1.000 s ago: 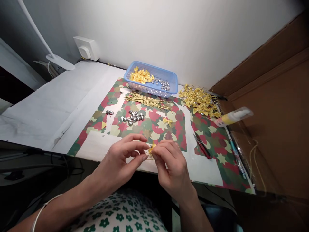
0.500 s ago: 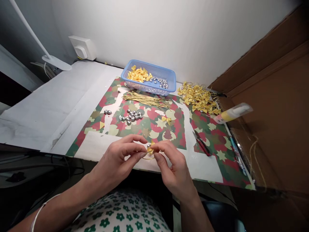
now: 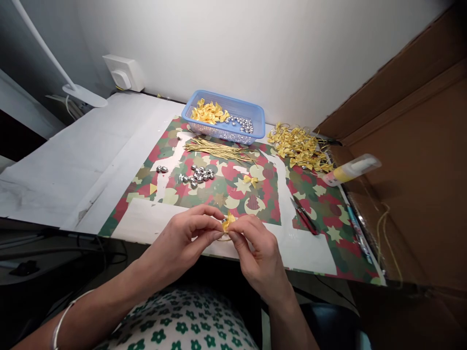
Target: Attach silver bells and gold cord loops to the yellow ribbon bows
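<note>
At the near edge of the table, my left hand [image 3: 193, 236] and my right hand [image 3: 257, 243] pinch a thin gold cord [image 3: 223, 238] between thumbs and forefingers, their fingertips almost meeting. A yellow ribbon bow [image 3: 228, 222] sits at the fingertips, partly hidden by them, with a small silver bell [image 3: 224, 220] beside it. Another yellow bow [image 3: 251, 181] lies loose on the patterned paper ahead of my right hand. Beyond my left hand is a cluster of silver bells [image 3: 199, 175].
A blue basket [image 3: 223, 129] of yellow bows and silver bells stands against the wall. Gold cords [image 3: 219, 149] lie before it. Finished-looking bows with cords [image 3: 299, 148] are heaped right. Red-handled scissors [image 3: 305, 217] and a clear bottle [image 3: 352, 170] lie at the right.
My right hand has come slightly closer to my left, and the cord loop between them looks smaller. More of the yellow bow shows above the fingertips.
</note>
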`<action>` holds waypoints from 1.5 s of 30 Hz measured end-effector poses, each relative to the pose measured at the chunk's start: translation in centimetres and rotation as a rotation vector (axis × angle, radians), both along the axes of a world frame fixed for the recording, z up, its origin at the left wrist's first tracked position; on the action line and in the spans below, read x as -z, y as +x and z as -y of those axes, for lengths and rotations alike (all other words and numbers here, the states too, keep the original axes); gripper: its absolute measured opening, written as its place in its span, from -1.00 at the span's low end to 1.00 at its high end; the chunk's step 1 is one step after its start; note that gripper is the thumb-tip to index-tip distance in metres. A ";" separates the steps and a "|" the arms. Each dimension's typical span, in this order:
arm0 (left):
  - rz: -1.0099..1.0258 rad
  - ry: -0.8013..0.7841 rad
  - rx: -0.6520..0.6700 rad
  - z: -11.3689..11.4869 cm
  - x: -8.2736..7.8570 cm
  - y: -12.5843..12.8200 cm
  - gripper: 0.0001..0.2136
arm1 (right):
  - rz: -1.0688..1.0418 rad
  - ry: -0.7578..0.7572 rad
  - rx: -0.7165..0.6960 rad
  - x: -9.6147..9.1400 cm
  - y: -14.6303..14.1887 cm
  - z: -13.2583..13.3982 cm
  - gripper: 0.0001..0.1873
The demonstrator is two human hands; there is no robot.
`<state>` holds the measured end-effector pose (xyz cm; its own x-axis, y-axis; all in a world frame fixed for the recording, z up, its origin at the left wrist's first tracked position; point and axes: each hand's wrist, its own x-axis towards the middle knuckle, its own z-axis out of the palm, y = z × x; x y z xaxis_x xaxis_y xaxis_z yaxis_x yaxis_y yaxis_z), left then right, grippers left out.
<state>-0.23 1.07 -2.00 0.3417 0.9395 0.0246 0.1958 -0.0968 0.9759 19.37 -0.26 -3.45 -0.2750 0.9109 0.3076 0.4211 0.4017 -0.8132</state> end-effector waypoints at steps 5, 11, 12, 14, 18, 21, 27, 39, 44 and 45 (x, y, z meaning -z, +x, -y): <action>0.031 -0.086 0.009 -0.5 0.2 0.3 -0.86 | 0.025 0.003 0.015 0.2 0.1 0.2 -0.83; -0.025 -0.051 0.017 -0.8 -0.2 0.7 -0.85 | 0.017 -0.010 0.053 0.2 0.7 0.6 -0.83; -0.033 -0.040 0.018 -0.8 -0.3 0.8 -0.84 | 0.014 -0.007 0.061 0.2 0.8 0.6 -0.83; -0.045 -0.021 0.019 -0.7 -0.4 0.9 -0.83 | 0.014 0.010 0.072 0.1 1.0 0.6 -0.84; -0.079 0.013 0.024 -0.7 -0.3 0.9 -0.83 | 0.029 0.047 0.081 0.0 0.9 0.6 -0.84; -0.124 0.077 0.024 -0.6 -0.3 1.0 -0.82 | 0.037 0.040 0.085 0.1 0.7 0.6 -0.84; -0.151 0.117 0.038 -0.5 -0.3 1.1 -0.82 | 0.052 0.051 0.089 0.3 0.8 0.6 -0.81; -0.402 0.167 0.055 -2.6 0.7 0.7 -0.85 | -0.164 -0.157 0.219 1.4 1.8 0.8 -0.82; -0.486 0.178 0.054 -2.9 0.8 2.1 -0.83 | -0.219 -0.190 0.277 1.7 2.0 0.9 -0.83; -0.497 0.178 0.050 -2.9 0.9 2.2 -0.84 | -0.226 -0.193 0.284 1.8 2.1 0.9 -0.83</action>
